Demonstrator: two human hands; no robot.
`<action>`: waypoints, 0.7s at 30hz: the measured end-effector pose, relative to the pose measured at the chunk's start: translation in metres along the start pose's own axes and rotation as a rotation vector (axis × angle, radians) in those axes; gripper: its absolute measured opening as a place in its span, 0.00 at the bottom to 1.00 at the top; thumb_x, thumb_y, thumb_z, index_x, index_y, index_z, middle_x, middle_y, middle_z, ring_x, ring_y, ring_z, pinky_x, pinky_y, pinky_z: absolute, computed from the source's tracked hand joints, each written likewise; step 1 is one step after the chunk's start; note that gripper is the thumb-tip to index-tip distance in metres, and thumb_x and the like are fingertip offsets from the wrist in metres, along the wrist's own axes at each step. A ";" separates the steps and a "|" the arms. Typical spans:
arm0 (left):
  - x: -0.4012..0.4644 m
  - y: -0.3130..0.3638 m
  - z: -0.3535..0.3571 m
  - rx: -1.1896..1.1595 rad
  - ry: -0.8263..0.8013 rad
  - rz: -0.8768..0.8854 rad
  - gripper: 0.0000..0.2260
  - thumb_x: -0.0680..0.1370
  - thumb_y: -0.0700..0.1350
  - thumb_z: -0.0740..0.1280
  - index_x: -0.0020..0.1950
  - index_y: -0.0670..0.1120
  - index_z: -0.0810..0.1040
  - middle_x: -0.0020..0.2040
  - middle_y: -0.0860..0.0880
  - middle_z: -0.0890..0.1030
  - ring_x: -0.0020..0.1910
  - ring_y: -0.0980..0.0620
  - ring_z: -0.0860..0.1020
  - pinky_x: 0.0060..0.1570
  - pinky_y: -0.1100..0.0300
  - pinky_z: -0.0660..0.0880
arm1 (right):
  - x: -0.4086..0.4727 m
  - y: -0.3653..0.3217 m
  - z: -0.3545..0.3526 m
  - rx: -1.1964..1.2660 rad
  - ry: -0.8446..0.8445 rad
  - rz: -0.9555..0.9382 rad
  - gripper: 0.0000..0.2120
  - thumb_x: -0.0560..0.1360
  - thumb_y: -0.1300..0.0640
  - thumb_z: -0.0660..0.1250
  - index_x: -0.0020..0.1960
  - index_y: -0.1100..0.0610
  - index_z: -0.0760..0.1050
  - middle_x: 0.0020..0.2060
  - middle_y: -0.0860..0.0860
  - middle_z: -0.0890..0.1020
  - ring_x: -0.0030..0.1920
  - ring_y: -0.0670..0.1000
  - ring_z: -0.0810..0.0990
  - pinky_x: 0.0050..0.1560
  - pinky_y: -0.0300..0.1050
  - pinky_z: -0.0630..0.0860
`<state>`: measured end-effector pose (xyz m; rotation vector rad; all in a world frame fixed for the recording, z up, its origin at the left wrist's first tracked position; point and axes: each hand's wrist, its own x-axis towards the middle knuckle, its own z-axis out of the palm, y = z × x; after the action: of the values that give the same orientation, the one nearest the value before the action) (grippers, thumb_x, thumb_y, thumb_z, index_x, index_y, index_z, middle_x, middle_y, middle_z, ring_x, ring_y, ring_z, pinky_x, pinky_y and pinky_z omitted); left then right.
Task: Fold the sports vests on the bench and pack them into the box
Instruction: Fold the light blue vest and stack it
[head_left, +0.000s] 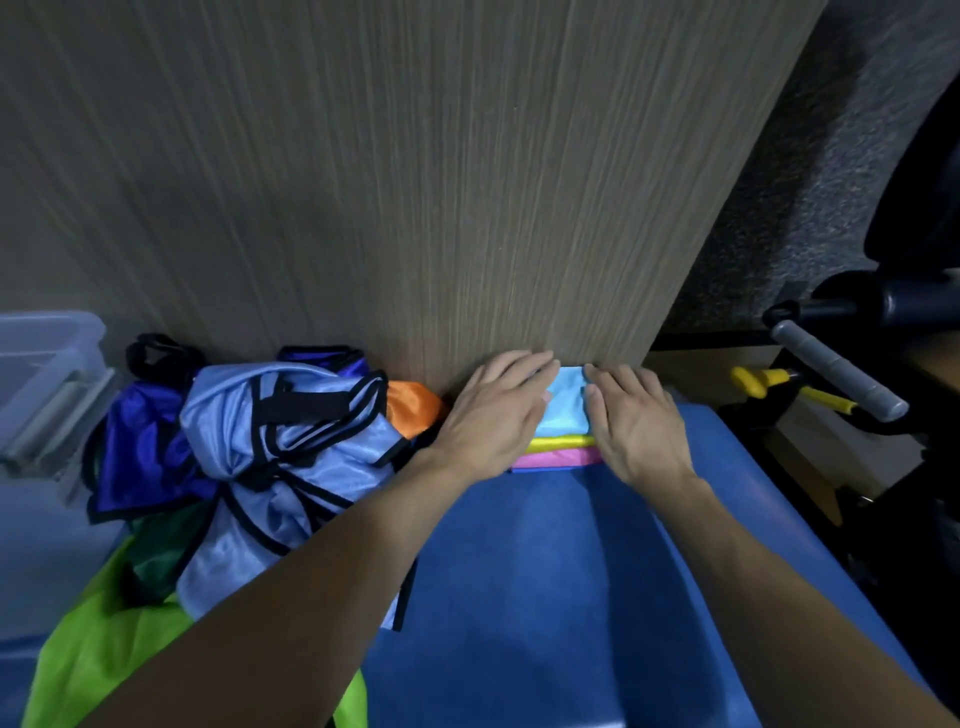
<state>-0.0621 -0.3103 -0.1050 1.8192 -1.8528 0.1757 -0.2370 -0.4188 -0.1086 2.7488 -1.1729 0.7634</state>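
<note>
Flat, left hand (496, 410), right hand (636, 423), pressing folded vest (566, 402)

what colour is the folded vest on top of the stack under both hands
Light blue, above yellow and pink folded vests; seen in the head view.

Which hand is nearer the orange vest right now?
Left. The left hand presses the folded stack just right of the orange vest; the right hand lies farther right.

My left hand (498, 410) and right hand (636, 421) rest flat on the stack of folded vests (563, 415), at the far edge of the bench (545, 571) against the panel (415, 182). Left of it lies the heap of unfolded vests (270, 457); the box (41, 374) sits far left.
</note>
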 end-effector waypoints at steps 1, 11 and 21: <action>-0.003 0.004 -0.002 0.062 0.024 0.023 0.23 0.85 0.53 0.50 0.77 0.46 0.71 0.77 0.50 0.70 0.75 0.48 0.64 0.76 0.49 0.60 | 0.001 -0.001 -0.001 -0.020 0.005 0.005 0.27 0.83 0.45 0.47 0.68 0.57 0.77 0.62 0.51 0.79 0.61 0.59 0.74 0.64 0.58 0.72; -0.015 0.014 -0.023 0.146 -0.172 -0.007 0.32 0.81 0.61 0.38 0.82 0.52 0.61 0.82 0.53 0.60 0.81 0.50 0.53 0.80 0.49 0.44 | -0.020 -0.028 -0.026 -0.173 0.042 -0.058 0.27 0.84 0.45 0.48 0.76 0.58 0.70 0.74 0.55 0.72 0.77 0.60 0.65 0.77 0.64 0.57; -0.043 0.022 -0.050 0.157 -0.147 0.024 0.30 0.83 0.57 0.41 0.80 0.49 0.64 0.81 0.52 0.61 0.81 0.50 0.54 0.80 0.49 0.46 | -0.043 -0.034 -0.038 -0.185 -0.012 -0.068 0.27 0.84 0.47 0.47 0.76 0.59 0.69 0.75 0.55 0.71 0.79 0.59 0.62 0.77 0.64 0.58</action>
<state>-0.0714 -0.2482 -0.0764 1.9624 -2.0131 0.2062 -0.2554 -0.3571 -0.0906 2.6289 -1.0868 0.5995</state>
